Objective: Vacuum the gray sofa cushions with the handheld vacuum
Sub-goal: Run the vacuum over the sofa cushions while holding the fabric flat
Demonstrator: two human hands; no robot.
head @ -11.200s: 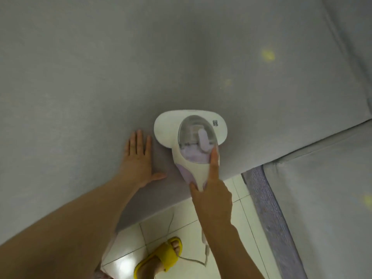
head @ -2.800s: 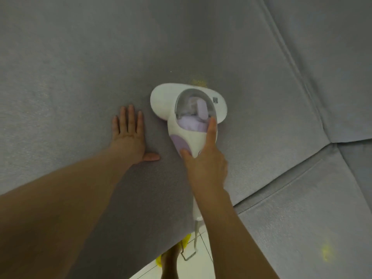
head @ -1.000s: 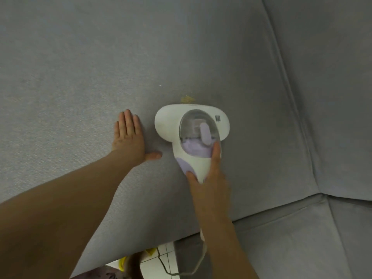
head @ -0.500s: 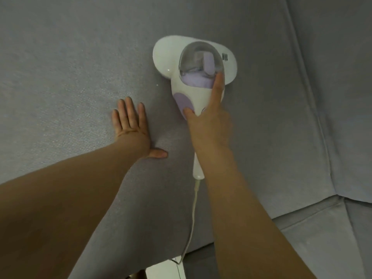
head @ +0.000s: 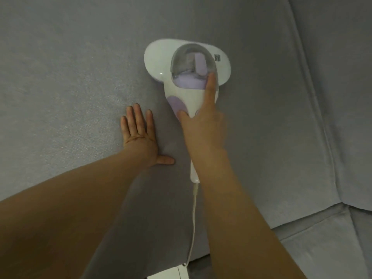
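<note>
**Figure.** The handheld vacuum (head: 181,93) is shown in the upper middle of the view, resting on the large gray seat cushion (head: 80,67). Its wide white suction head is laid flat against the fabric, and its tapered handle is pointed back toward the person. The right grip (head: 203,125) is wrapped over the handle. The thumb is set on the lilac side panel and the index finger (head: 210,83) is laid straight along the top as far as the clear dust cup (head: 191,61); the other fingers are hidden beneath the body. The left grip (head: 138,135) is spread flat, holding nothing, and pressed palm-down on the cushion just beside the handle. A white cord (head: 194,218) is trailed from the handle's end over the cushion's front edge toward the tiled floor (head: 167,274). A right cushion (head: 346,97) and a lower cushion (head: 322,248) are seen adjoining.

**Handling, as judged.** The vacuum is taken to be a rigid, smooth plastic shell, light enough for 1 hand yet probably nose-heavy. Hold is best taken on the narrow handle behind the dust cup, not on the dome, which looks the most fragile part. The cushion is soft and its cover may ruck under the head, so a flat hand is useful as a tensioner. The limp cord may snag on the cushion's edge.
</note>
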